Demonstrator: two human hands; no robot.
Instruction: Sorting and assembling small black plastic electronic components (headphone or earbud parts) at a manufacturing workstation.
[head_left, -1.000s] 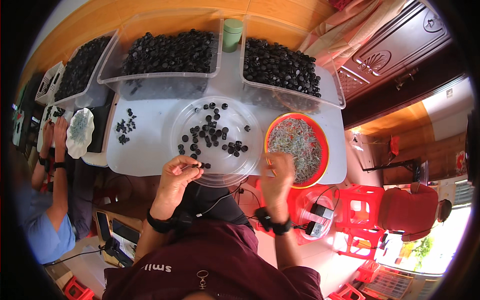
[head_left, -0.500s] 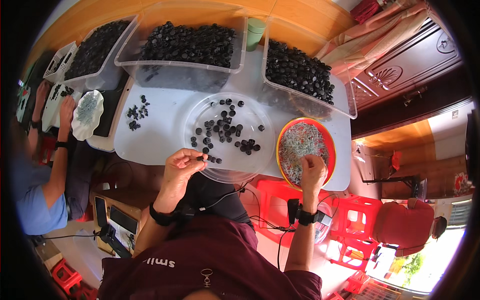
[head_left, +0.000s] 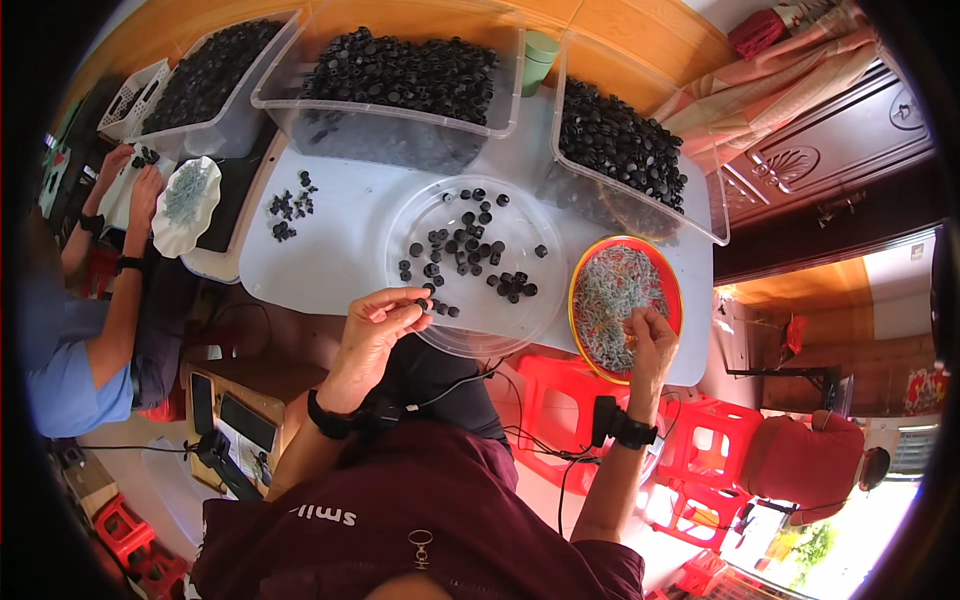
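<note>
My left hand (head_left: 378, 328) is closed in a pinch on a small black plastic cap (head_left: 421, 304), held at the near left rim of a round clear tray (head_left: 548, 300). Loose black caps (head_left: 466, 246) lie scattered over that tray. At the right, a round red bowl with a yellow rim (head_left: 672, 285) is filled with thin grey pieces (head_left: 618, 290) that look like small screws. My right hand (head_left: 652, 348) rests over the near right part of the bowl, fingertips pressed together among the pieces. Whatever sits between those fingertips is too small to make out.
Large clear bins (head_left: 395, 125) of black parts line the table's back, beside a green cylindrical container (head_left: 538, 62). A small group of black pieces (head_left: 292, 206) lies left of the tray. At far left, a co-worker's hands (head_left: 143, 195) work near a white scalloped dish (head_left: 205, 215). Red stools (head_left: 705, 440) stand right.
The whole view has shifted slightly, so the table appears further right. My left hand still pinches the cap. My right hand stays at the bowl, a little further right within it.
</note>
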